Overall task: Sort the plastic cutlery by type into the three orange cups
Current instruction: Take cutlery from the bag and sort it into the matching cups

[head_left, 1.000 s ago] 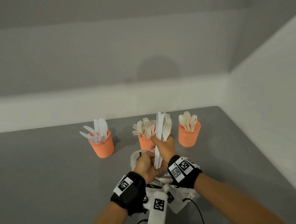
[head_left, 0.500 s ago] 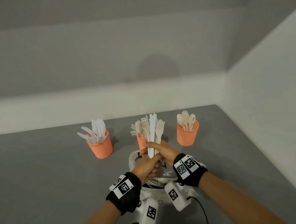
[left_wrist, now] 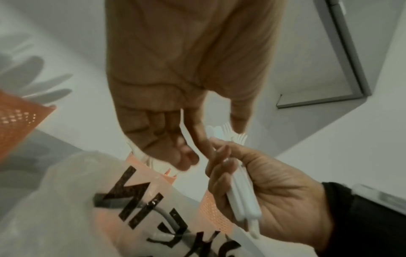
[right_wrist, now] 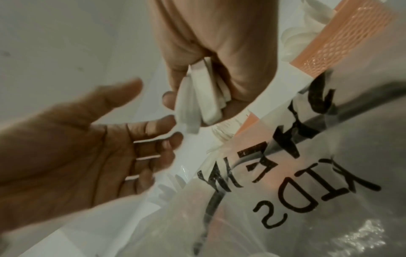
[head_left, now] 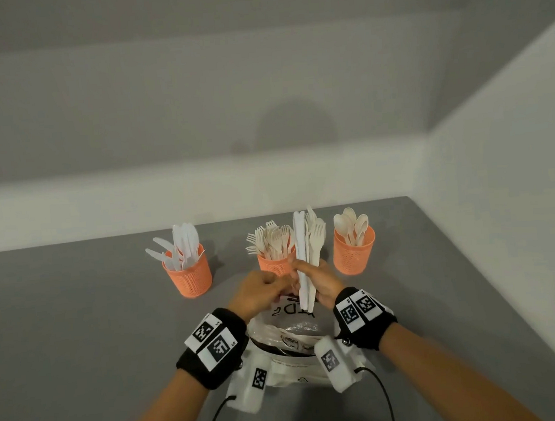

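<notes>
Three orange cups stand in a row at the back of the table: a knife cup (head_left: pixel 189 277) on the left, a fork cup (head_left: pixel 273 266) in the middle and a spoon cup (head_left: pixel 354 254) on the right. My right hand (head_left: pixel 302 274) grips an upright bundle of white knives and forks (head_left: pixel 306 247) in front of the fork cup, its handles (right_wrist: pixel 204 97) inside the fist. My left hand (head_left: pixel 283 284) is just left of the bundle, palm open (right_wrist: pixel 66 147), fingertips (right_wrist: pixel 170 121) at the handles. It holds nothing.
A crumpled clear plastic bag (head_left: pixel 294 327) with black lettering lies under my hands on the grey table (head_left: pixel 80 322). White walls run behind the cups and along the table's right edge. Cables hang from both wrist cameras at the front.
My left hand, which was pressed together with my right at the foot of the bundle, has opened and moved to the bundle's left. The bundle stays upright and has shifted slightly right.
</notes>
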The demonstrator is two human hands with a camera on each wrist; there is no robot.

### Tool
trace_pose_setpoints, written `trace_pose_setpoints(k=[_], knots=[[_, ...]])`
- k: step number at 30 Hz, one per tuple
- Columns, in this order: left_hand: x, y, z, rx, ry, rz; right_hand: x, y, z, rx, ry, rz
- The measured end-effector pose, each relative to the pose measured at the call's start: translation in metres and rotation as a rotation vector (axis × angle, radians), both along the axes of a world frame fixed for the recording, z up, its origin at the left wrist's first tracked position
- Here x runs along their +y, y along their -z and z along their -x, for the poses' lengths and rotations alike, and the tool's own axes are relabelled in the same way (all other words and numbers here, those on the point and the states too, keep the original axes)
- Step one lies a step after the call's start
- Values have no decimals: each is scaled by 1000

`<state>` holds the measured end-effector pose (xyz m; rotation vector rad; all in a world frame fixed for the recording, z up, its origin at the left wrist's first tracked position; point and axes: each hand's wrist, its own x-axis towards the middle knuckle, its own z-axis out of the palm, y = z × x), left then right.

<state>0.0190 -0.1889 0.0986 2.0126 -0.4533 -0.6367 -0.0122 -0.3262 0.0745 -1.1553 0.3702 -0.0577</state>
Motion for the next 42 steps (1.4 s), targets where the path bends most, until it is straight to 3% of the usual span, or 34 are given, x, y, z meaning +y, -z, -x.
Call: trace_pose_setpoints(k=[4,11,19,27,34,42], knots=[[-9,3,-12,-101,-221,196,10,7,2,-17,-41,101],[-21,10,-12,-33,-369,357,19,5,11,-54,-162,131],[-15,16,-17,-75,-358,291,14,8,13,3,-122,113],[-17,12,-9,46,-314,340,17,7,13,-15,-136,79],[-22,12,-4,-49,-313,311,21,5,15,-26,-150,34],[-22,14,-6,-30,-317,305,23,6,16,-14,-159,-75]])
